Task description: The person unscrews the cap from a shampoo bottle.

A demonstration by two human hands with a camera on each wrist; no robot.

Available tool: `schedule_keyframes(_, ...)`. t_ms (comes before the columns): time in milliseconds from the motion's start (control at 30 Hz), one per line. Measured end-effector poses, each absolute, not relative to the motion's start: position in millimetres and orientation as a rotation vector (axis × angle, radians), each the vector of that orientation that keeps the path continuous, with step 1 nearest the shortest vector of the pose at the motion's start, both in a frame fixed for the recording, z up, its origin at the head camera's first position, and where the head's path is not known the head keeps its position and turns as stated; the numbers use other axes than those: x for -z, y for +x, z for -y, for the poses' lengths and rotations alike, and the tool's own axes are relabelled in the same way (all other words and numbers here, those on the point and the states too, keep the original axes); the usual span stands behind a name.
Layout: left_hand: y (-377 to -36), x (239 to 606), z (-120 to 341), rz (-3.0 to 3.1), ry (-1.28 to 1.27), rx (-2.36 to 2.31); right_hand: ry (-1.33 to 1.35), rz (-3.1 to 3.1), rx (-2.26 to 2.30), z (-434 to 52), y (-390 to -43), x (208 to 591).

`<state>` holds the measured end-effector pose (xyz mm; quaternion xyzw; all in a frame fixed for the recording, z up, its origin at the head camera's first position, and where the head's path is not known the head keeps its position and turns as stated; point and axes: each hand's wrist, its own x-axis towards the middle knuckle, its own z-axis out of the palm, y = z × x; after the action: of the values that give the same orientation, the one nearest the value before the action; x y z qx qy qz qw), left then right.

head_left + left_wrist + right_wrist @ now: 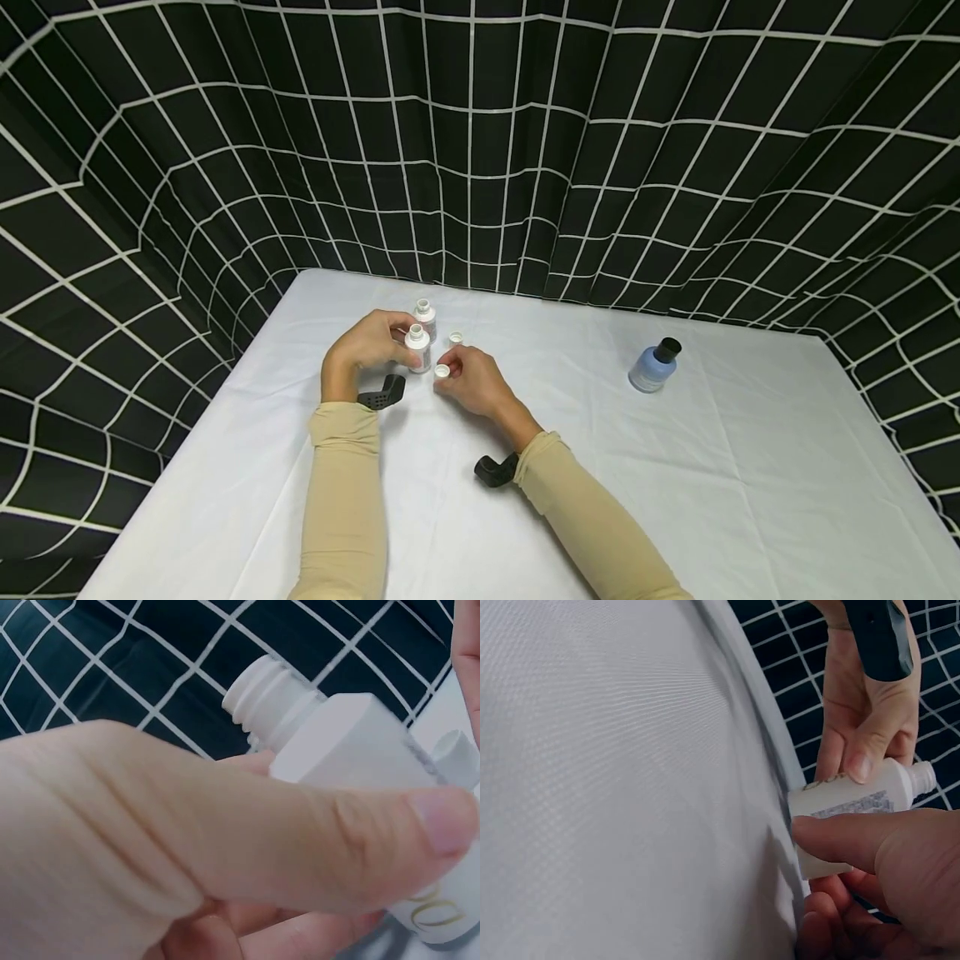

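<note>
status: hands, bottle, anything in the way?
Left hand grips white bottle, uncapped. Right hand pinches white cap. Second bottle just behind; nothing blocking.

Both arms wear long, close-fitting beige sleeves [347, 500] that end at the wrists, the cloth wrinkling a little at the cuffs. The left hand [367, 343] and the right hand [474, 385] are bare, with no rings or gloves. A black, angular camera mount [382, 392] is strapped at the left wrist, at about 5 o'clock from that hand. A second black mount [495, 470] sits at the right wrist, at 5 o'clock from the right hand.
</note>
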<state>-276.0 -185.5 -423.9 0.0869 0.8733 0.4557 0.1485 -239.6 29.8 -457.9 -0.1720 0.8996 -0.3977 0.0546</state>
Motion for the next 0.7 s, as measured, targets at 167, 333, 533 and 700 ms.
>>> schedule_keyframes(167,-276.0,426.7,186.2,-2.466,0.231,-1.319,-0.523,-2.739,1.159,-29.0,-238.7,460.9)
schedule_keyframes(333,-275.2,428.2,187.3,-2.448,0.250,-1.323,-0.561,-2.759,1.095,-27.3,-239.0,462.1)
schedule_keyframes(533,-273.5,427.9,188.2,-2.424,0.279,-1.323,-0.563,-2.759,1.090,-27.0,-238.4,462.8)
schedule_keyframes(700,-272.3,427.1,188.8,-2.427,0.269,-1.301,-0.548,-2.761,1.088,-27.4,-237.8,463.5)
